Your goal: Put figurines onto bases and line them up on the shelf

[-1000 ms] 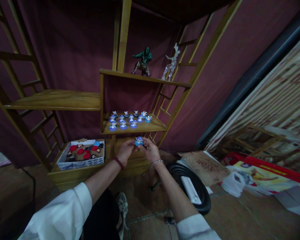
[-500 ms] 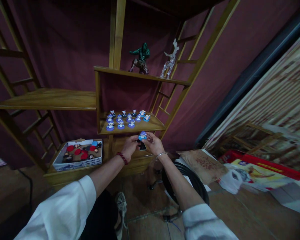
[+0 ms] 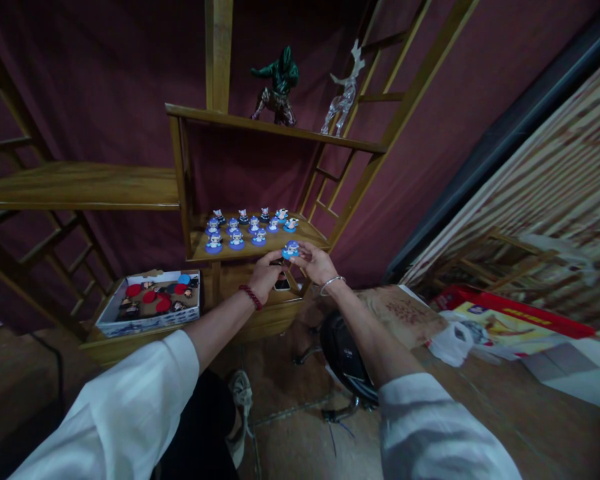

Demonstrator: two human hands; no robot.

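Note:
A small purple-and-blue figurine on a round blue base is pinched between my two hands, at the front edge of the middle shelf. My right hand grips it from the right. My left hand, with a red bead bracelet at the wrist, has its fingers closed at the base's left side. On that shelf, similar figurines stand upright in rows, purple ones in front, with dark-based ones and light blue ones behind and to the right.
A box of figurines with red and blue bases stands lower left. Above are a dark green crouching statue and a clear deer. A phone-like dark object lies below my hands. A black stool stands on the floor.
Both hands have carried the figurine forward, closer to the shelf's front right. The view has shifted a little, bringing the shelf nearer.

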